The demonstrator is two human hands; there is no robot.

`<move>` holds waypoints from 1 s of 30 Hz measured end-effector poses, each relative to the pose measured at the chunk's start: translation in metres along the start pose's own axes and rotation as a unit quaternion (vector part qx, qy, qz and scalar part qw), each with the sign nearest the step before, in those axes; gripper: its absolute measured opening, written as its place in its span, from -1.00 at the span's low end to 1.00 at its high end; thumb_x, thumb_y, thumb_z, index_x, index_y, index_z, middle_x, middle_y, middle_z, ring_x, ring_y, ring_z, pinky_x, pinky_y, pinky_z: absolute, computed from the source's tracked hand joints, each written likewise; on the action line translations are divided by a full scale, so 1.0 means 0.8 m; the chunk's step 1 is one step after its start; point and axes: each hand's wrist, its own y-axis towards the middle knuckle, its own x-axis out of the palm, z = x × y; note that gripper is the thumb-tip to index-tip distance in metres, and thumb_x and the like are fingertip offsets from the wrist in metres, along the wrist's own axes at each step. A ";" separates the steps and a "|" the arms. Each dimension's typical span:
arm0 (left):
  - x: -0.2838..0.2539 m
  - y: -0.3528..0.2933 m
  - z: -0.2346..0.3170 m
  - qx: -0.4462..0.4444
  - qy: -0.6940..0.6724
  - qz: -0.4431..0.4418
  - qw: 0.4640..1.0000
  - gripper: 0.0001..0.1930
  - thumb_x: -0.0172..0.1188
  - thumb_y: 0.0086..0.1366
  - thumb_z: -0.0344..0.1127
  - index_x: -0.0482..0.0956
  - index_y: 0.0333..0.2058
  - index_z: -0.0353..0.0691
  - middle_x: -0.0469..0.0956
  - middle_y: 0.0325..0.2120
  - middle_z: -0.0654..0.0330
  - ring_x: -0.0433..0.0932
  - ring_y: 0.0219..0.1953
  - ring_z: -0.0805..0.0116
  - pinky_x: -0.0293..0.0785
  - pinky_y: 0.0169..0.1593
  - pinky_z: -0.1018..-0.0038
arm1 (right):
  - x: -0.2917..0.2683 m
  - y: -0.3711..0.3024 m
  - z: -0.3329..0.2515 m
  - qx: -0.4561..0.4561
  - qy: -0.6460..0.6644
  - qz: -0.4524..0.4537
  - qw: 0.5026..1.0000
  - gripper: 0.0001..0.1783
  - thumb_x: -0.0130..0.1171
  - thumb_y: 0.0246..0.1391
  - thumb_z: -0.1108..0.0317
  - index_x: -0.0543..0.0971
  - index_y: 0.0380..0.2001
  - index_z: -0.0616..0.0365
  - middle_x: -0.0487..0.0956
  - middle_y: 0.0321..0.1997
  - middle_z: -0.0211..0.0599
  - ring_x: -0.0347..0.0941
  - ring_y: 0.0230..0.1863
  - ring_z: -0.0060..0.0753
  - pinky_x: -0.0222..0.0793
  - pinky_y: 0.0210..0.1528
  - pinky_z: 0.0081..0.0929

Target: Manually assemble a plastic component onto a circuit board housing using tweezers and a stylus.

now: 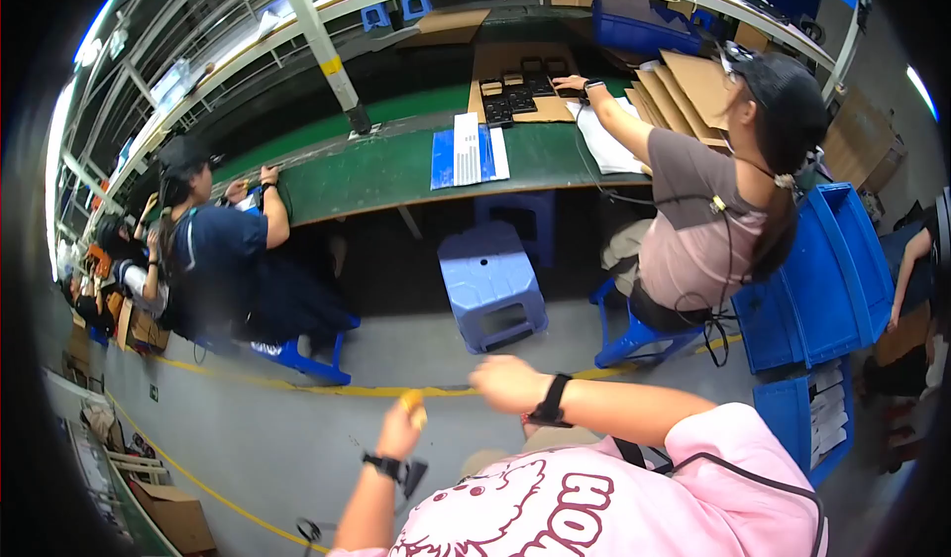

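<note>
A: Closest to camera, the pink shirt (594,503) with dark red print, filling the bottom edge. Above it both forearms, each with a black wristband.

B: Grips?

A: Left hand (404,426) is pinched narrow on a small yellow object (412,402), held up in the air. It's blurred, can't tell what it is. Right hand (510,383) sits just right of the yellow object, motion-blurred, fingers curled loosely, nothing visibly in it; can't tell whether that grip is wide or closed.

B: Surroundings, relative to the yellow object?

A: Just above it, a yellow floor line (297,387) on grey floor. Further above, a light blue plastic stool (492,285). Beyond the stool, a long green tabletop (396,166) with a blue-and-white sheet (469,155) on it. Up right, a seated person in a grey top (698,220) reaching toward dark trays (520,94) on cardboard. Up left, a seated person in a navy shirt (213,250) at the same tabletop. Far right, blue bins (822,280).
</note>
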 end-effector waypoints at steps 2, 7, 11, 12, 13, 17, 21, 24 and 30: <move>0.021 -0.108 -0.080 -0.140 0.082 -0.170 0.972 -0.71 0.05 0.07 -0.40 0.46 -0.17 -0.27 0.51 -0.26 -0.02 0.48 -0.20 0.09 0.39 -0.12 0.41 | 0.121 -0.063 0.078 0.249 0.107 -0.140 0.952 -0.66 0.06 -0.12 0.15 0.53 -0.53 0.27 0.53 -0.45 -0.04 0.43 -0.31 -0.02 0.33 -0.22 -0.20; -0.033 0.063 -0.190 -0.272 -0.123 -0.267 0.916 -0.65 0.11 0.05 -0.23 0.49 -0.21 -0.34 0.56 -0.39 -0.01 0.53 -0.27 0.27 0.39 -0.16 0.44 | 0.078 -0.081 0.229 0.446 0.276 -0.298 0.797 -0.36 -0.11 -0.05 -0.19 0.57 -0.39 0.25 0.52 -0.25 0.02 0.42 -0.16 -0.03 0.26 -0.08 -0.19; -0.073 0.287 -0.244 -0.182 0.020 -0.173 0.968 -0.64 0.13 0.02 -0.22 0.49 -0.22 -0.32 0.55 -0.37 -0.01 0.53 -0.27 0.11 0.41 -0.15 0.37 | 0.183 -0.042 0.282 0.492 0.304 -0.280 0.766 -0.42 -0.11 -0.04 -0.12 0.57 -0.39 0.24 0.51 -0.22 0.02 0.42 -0.17 0.00 0.26 -0.09 -0.20; -0.072 0.354 -0.243 -0.200 0.030 -0.159 0.966 -0.66 0.11 0.01 -0.25 0.50 -0.22 -0.29 0.54 -0.35 -0.02 0.51 -0.26 0.07 0.40 -0.14 0.35 | 0.192 -0.029 0.293 0.506 0.309 -0.273 0.758 -0.44 -0.11 -0.03 -0.10 0.56 -0.39 0.24 0.51 -0.22 0.02 0.41 -0.17 0.00 0.26 -0.09 -0.21; -0.071 0.420 -0.238 -0.173 0.046 -0.161 0.971 -0.66 0.09 0.02 -0.25 0.50 -0.23 -0.31 0.53 -0.34 -0.06 0.50 -0.23 0.06 0.39 -0.13 0.33 | 0.162 0.022 0.306 0.445 0.249 -0.266 0.818 -0.56 -0.07 -0.07 0.04 0.56 -0.39 0.21 0.51 -0.23 0.03 0.42 -0.19 0.02 0.27 -0.10 -0.22; 0.004 0.631 -0.221 -0.060 0.147 -0.218 0.963 -0.62 0.02 0.06 -0.21 0.46 -0.13 -0.23 0.46 -0.18 -0.06 0.43 -0.09 0.09 0.30 0.01 0.35 | 0.095 0.203 0.380 0.379 -0.007 -0.305 0.874 -0.67 -0.05 -0.21 0.28 0.56 -0.40 0.24 0.53 -0.34 0.04 0.45 -0.22 -0.06 0.31 -0.14 -0.22; 0.110 0.755 -0.234 -0.026 0.073 -0.202 0.976 -0.52 0.08 0.09 -0.17 0.35 -0.02 -0.25 0.38 -0.09 -0.13 0.34 0.01 0.03 0.22 0.07 0.33 | 0.077 0.332 0.517 0.535 0.111 -0.191 0.816 -0.62 -0.06 -0.05 0.31 0.44 -0.15 0.29 0.52 -0.20 -0.06 0.45 -0.18 -0.07 0.34 -0.10 -0.33; 0.168 0.808 -0.284 -0.052 0.063 -0.201 0.976 -0.52 0.07 0.10 -0.17 0.35 -0.02 -0.25 0.38 -0.08 -0.13 0.33 0.01 0.03 0.22 0.07 0.33 | -0.030 0.422 0.580 0.495 0.156 -0.208 0.829 -0.62 -0.06 -0.04 0.31 0.43 -0.14 0.29 0.52 -0.20 -0.06 0.45 -0.17 -0.07 0.34 -0.09 -0.33; 0.181 0.835 -0.304 -0.090 0.057 -0.179 0.978 -0.53 0.07 0.10 -0.16 0.35 -0.02 -0.25 0.37 -0.07 -0.13 0.33 0.02 0.04 0.22 0.07 0.33 | -0.119 0.458 0.587 0.376 0.284 -0.211 0.856 -0.62 -0.07 -0.02 0.32 0.41 -0.12 0.29 0.51 -0.18 -0.04 0.44 -0.16 -0.06 0.33 -0.08 -0.34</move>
